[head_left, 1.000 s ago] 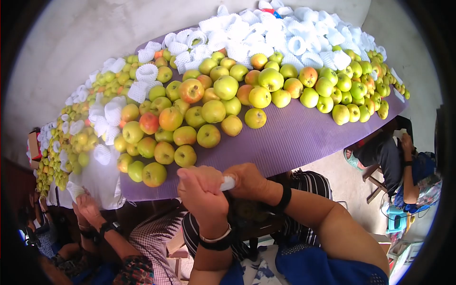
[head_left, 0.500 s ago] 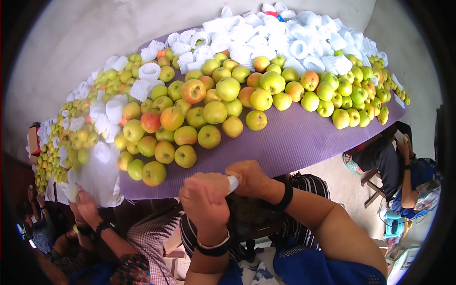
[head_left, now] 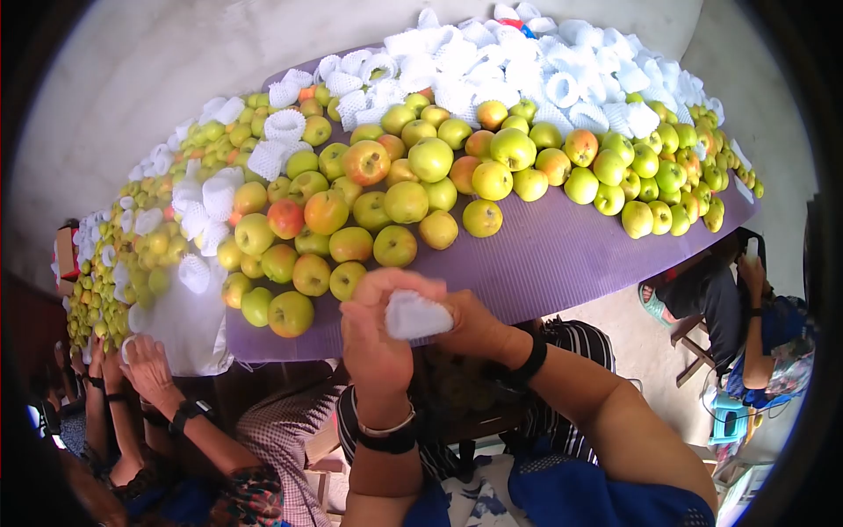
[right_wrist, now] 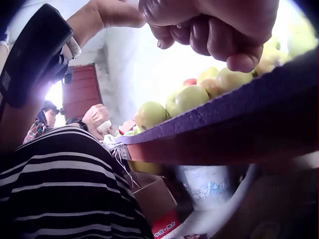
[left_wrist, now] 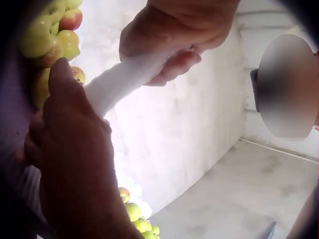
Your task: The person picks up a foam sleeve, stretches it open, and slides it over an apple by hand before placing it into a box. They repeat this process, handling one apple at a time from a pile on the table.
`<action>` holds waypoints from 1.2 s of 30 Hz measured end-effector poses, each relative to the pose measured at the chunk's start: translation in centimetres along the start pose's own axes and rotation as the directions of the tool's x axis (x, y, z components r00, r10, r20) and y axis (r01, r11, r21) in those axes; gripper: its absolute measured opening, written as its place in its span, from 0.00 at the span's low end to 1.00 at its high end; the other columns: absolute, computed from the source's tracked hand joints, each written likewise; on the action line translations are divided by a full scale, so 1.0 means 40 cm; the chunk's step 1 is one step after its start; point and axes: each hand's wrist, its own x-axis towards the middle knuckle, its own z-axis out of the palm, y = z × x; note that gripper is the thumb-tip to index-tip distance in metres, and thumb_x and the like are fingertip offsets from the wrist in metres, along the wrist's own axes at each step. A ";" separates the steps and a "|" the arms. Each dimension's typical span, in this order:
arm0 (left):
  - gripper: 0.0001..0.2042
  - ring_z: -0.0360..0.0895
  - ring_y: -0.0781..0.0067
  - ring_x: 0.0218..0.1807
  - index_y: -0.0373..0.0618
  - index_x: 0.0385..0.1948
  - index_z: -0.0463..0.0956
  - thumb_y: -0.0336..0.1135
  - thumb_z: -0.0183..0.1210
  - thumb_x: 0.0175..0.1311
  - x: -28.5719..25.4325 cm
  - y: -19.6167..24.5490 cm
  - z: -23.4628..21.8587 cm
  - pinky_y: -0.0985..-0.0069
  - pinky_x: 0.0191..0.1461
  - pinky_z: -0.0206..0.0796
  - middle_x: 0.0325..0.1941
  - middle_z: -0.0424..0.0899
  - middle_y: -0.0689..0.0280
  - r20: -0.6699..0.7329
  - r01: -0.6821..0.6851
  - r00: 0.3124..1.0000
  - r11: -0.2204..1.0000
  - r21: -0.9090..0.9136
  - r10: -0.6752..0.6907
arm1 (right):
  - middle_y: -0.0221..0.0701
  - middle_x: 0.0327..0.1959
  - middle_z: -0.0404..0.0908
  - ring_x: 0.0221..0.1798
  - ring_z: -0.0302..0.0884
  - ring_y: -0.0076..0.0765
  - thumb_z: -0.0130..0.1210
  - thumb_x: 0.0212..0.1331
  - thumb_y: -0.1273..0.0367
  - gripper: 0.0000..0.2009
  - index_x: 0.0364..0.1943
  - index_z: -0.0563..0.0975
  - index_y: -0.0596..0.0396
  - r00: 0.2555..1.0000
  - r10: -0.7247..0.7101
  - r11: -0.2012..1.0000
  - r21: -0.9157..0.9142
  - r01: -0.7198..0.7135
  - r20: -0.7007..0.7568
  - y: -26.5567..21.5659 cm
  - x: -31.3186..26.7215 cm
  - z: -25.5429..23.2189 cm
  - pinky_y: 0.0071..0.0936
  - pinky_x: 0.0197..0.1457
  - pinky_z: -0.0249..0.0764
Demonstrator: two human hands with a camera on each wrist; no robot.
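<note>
Over the near edge of the purple mat (head_left: 562, 255), grips one end of a white foam sleeve (head_left: 416, 316) in the right hand (head_left: 479, 327), with fingers curled tightly round it. Has the left hand (head_left: 376, 338) at the sleeve's other end, with fingers arched over it. Touches the sleeve near the base of the left thumb in the left wrist view, but hides the far fingers. Cannot tell whether that hand grasps the sleeve or merely steadies it. Holds the sleeve bunched narrow toward the right hand and wider toward the left, slanting between the two in the left wrist view.

Faces many green, yellow and red-blushed apples (head_left: 407, 202) on the mat, massed beyond the hands and to both sides. Backs onto a heap of loose foam nets (head_left: 527, 75) behind the apples, against the pale wall (head_left: 219, 48). Has a few more nets among the apples on the left, near a white cloth (head_left: 198, 338).

Wears a black band on each wrist and striped trousers (right_wrist: 65, 184) below. Has a cardboard box (right_wrist: 154, 199) and a white bucket (right_wrist: 204, 184) beneath the tabletop, both seen from the right wrist.

Sits beside other people, with a neighbour's hand (head_left: 151, 373) raised at the left next to the cloth. Shows another seated person (head_left: 777, 325) at the far right, near a light-blue stool (head_left: 727, 420) on the floor.
</note>
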 end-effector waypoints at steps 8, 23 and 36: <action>0.18 0.73 0.70 0.39 0.34 0.41 0.69 0.43 0.46 0.63 0.003 -0.011 -0.054 0.76 0.46 0.64 0.36 0.75 0.60 0.014 0.029 0.999 0.982 0.185 -0.032 | 0.40 0.24 0.77 0.32 0.75 0.51 0.59 0.43 0.68 0.06 0.23 0.74 0.53 0.994 -0.004 0.986 -0.169 -0.014 -0.108 -0.001 0.011 -0.040 0.35 0.31 0.71; 0.05 0.75 0.80 0.34 0.35 0.33 0.73 0.23 0.50 0.55 0.017 -0.055 -0.086 0.81 0.42 0.66 0.32 0.79 0.64 -0.166 0.170 0.974 0.981 0.091 -0.154 | 0.38 0.33 0.76 0.36 0.76 0.45 0.62 0.43 0.63 0.19 0.39 0.71 0.54 0.946 -0.210 0.962 -0.223 0.156 -0.246 -0.007 0.023 -0.124 0.32 0.39 0.71; 0.09 0.76 0.78 0.31 0.35 0.37 0.72 0.27 0.48 0.56 0.031 -0.099 -0.112 0.84 0.31 0.67 0.32 0.79 0.63 -0.304 0.058 0.950 0.996 -0.061 -0.074 | 0.44 0.42 0.73 0.44 0.72 0.36 0.62 0.48 0.61 0.28 0.49 0.67 0.69 0.604 0.335 0.941 0.286 -0.180 -0.723 0.126 0.121 -0.256 0.30 0.46 0.70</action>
